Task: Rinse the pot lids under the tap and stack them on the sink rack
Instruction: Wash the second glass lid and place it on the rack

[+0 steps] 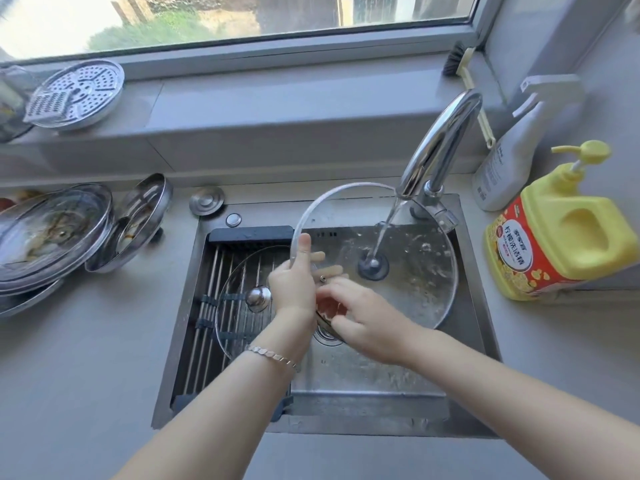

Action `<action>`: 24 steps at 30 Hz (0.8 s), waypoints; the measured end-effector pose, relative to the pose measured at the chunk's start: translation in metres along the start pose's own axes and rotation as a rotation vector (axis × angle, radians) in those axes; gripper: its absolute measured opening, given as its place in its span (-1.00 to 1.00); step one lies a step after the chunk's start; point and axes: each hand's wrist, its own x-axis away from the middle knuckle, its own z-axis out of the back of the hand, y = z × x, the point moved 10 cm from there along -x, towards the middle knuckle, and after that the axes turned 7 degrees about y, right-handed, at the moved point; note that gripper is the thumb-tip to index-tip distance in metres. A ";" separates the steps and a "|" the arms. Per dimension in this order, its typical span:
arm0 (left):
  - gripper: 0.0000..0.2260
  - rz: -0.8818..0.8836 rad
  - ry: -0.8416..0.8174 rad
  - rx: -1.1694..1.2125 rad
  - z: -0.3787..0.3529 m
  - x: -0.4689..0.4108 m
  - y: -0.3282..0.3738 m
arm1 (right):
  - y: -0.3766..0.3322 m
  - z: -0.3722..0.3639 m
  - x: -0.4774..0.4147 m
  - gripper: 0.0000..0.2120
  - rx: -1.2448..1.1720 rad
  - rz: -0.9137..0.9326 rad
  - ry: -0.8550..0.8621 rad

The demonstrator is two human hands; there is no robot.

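Left hand (294,282) pinched the lid (426,282) at its 9 o'clock rim, thumb in front. Right hand (363,317) gripped the 7 o'clock rim. The lid stood tilted under the tap (440,140) stream. Judged best: turn the rim through the stream, then stack on the other lid (239,327) on the rack (207,289), at 9 o'clock.

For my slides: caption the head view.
Left hand and right hand hold a glass lid under the running tap; another lid lies on the sink rack.
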 end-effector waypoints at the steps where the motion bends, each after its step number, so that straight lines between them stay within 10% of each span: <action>1: -0.57 0.010 0.000 -0.051 -0.002 0.001 -0.006 | 0.004 0.002 -0.007 -0.65 -0.011 -0.009 -0.002; 9: -0.40 0.180 -0.237 -0.127 -0.031 0.019 -0.036 | 0.044 0.042 -0.035 -0.49 0.437 0.073 0.100; 24: -0.47 0.137 -0.165 -0.188 -0.022 -0.002 -0.034 | 0.076 0.017 -0.020 -0.21 0.768 -0.016 -0.164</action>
